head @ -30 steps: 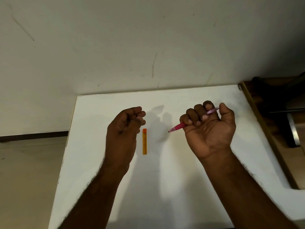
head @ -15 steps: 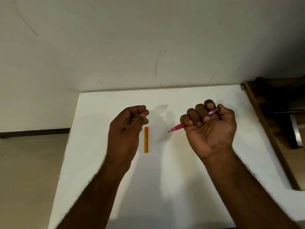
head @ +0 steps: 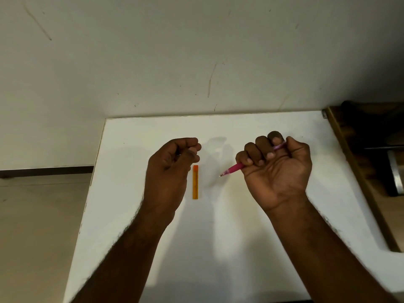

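Your right hand point(head: 277, 171) grips the pink pen point(head: 234, 168); I cannot tell if your curled left hand point(head: 172, 167) holds anything.

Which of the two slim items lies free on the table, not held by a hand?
The slim orange case, lying flat on the white table near the left hand. The pink pen is instead clasped in the right hand.

White table point(head: 240, 237) agst scuffed wall point(head: 196, 51), wood shelf point(head: 352, 160) at rt.
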Demonstrator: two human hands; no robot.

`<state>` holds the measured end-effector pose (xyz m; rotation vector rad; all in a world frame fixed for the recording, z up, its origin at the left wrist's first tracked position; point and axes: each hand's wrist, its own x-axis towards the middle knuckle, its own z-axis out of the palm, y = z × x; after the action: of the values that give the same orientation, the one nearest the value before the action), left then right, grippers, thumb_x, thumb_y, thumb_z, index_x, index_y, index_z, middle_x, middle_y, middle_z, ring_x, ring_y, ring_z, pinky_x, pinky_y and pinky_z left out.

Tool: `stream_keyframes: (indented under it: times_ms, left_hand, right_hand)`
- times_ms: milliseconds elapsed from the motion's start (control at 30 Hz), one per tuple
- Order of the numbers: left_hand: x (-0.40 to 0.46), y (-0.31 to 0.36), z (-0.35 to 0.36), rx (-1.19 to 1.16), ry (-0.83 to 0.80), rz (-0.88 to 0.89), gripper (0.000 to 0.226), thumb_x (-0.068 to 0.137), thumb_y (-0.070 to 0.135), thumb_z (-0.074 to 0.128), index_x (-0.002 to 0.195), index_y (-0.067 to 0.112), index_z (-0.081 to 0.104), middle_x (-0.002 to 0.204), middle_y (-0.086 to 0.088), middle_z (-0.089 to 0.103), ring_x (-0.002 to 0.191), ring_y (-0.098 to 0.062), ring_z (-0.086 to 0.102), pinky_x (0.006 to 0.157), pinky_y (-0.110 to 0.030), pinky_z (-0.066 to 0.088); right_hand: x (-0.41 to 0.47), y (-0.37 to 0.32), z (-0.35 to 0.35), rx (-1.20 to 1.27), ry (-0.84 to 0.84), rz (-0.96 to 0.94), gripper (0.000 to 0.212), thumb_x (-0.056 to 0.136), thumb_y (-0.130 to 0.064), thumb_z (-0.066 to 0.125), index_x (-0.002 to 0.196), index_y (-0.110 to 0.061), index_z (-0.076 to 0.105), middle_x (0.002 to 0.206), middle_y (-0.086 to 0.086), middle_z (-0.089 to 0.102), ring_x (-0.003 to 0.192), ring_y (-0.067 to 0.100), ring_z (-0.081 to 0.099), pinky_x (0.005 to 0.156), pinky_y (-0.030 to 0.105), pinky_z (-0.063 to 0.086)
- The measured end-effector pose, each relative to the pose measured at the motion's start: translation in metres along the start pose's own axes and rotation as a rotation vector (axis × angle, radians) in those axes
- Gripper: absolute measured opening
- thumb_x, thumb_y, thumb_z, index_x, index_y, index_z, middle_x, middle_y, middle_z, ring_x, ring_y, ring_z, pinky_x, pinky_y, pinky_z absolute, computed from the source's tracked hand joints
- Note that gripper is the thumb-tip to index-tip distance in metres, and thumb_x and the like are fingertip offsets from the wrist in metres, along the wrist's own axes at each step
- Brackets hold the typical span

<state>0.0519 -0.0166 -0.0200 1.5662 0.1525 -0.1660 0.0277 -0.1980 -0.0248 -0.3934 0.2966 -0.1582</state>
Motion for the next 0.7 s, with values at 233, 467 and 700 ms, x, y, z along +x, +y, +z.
stream_keyframes:
  times_ms: [233, 467, 700]
  left_hand:
    - [-0.001, -0.001, -0.001, 0.034, -0.002, 0.002, 0.02, 0.096, 0.008, 0.058, 0.105, 0.016, 0.075, 0.104, 0.003, 0.078, 0.091, -0.02, 0.074, 0.075, -0.021, 0.057]
    - [-0.001, 0.0, -0.001, 0.051, -0.001, 0.013, 0.02, 0.096, 0.009, 0.059, 0.103, 0.019, 0.075, 0.103, 0.005, 0.078, 0.089, -0.018, 0.074, 0.077, -0.024, 0.058]
    - [-0.001, 0.002, -0.002, 0.033, 0.009, 0.017, 0.02, 0.096, 0.009, 0.06, 0.104, 0.021, 0.074, 0.105, 0.003, 0.078, 0.091, -0.02, 0.074, 0.081, -0.03, 0.057]
  right_hand:
    - [-0.002, 0.005, 0.003, -0.025, 0.01, 0.006, 0.03, 0.088, -0.035, 0.038, 0.069, -0.015, 0.049, 0.056, -0.002, 0.034, 0.055, 0.016, 0.021, 0.056, 0.029, 0.032]
    - [-0.003, 0.01, 0.006, -0.045, -0.004, 0.023, 0.031, 0.091, -0.035, 0.036, 0.072, -0.014, 0.05, 0.057, -0.002, 0.036, 0.055, 0.016, 0.021, 0.056, 0.03, 0.032]
    - [-0.004, 0.016, 0.008, -0.048, -0.042, 0.048, 0.038, 0.097, -0.037, 0.032, 0.074, -0.014, 0.052, 0.058, -0.001, 0.037, 0.053, 0.015, 0.027, 0.056, 0.031, 0.033]
